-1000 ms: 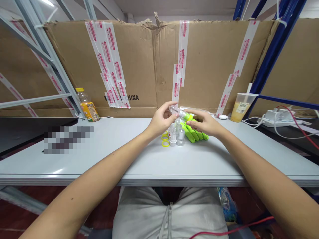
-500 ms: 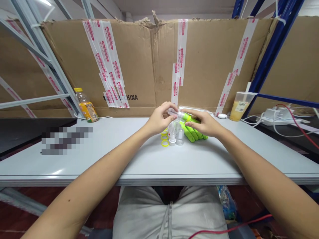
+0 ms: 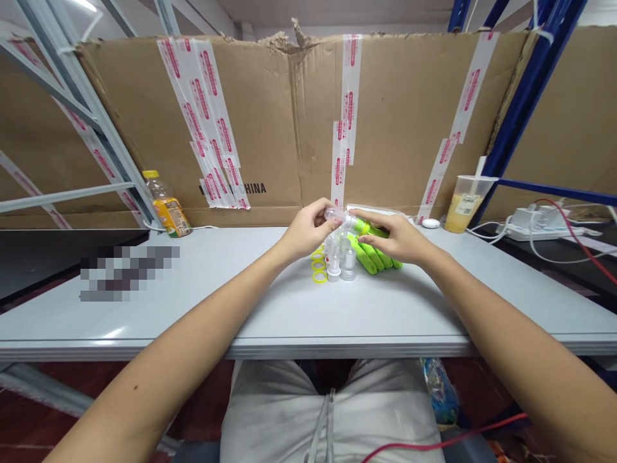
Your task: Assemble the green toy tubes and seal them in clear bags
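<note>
Left hand (image 3: 303, 231) and right hand (image 3: 395, 239) pinch one small bottle (image 3: 348, 222) — if it slips, it may topple the vials (image 3: 341, 260) beneath.

The pale grey table (image 3: 289, 315) carries a cluster just beneath the grip: yellow rings (image 3: 319, 276) leftmost, small clear bottles (image 3: 348, 265) beside them, green pieces (image 3: 378, 258) rightmost. Far left of the grip stands an orange drink bottle (image 3: 166, 207) — well to its right, a plastic cup (image 3: 465, 206) and a white disc (image 3: 430, 224).
</note>
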{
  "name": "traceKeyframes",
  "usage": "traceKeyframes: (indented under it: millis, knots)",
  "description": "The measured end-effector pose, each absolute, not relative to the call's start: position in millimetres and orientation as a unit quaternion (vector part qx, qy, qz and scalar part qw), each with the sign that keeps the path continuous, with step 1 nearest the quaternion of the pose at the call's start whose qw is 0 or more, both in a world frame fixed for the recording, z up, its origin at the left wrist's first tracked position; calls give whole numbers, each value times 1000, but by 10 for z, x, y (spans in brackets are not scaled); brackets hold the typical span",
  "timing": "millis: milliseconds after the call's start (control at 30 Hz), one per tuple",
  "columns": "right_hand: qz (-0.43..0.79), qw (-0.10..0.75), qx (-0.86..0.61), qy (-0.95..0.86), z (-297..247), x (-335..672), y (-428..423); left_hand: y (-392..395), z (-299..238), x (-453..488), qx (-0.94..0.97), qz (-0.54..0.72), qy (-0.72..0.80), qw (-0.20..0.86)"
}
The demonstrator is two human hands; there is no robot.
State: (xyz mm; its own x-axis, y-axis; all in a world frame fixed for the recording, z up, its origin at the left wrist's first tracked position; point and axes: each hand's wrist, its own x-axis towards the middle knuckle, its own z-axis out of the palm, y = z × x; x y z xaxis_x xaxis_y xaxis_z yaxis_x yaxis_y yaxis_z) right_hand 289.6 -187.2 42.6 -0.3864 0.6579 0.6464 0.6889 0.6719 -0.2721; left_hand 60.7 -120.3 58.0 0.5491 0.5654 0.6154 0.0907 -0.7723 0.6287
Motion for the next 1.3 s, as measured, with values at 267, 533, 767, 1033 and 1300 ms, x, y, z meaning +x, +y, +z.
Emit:
traceKeyframes:
  millis: [267, 533, 767, 1033, 1300]
  knots:
    - [-17, 372, -400, -837, 425, 2835, -1878, -1276, 547, 666, 808, 463, 269, 247]
    - [-16, 378, -384, -842, 421, 2871, -1882, -1215, 589, 606, 850, 428, 203, 231]
    - [-39, 387, -382, -839, 428, 2867, -1871, -1274, 566, 648, 810, 472, 238, 254]
    - [-27, 375, -376, -847, 435, 2869, -1900, -1226, 591, 599, 853, 419, 196, 240]
    - [-95, 339, -432, -830, 412, 2852, -1879, -1271, 639, 566, 857, 384, 203, 278]
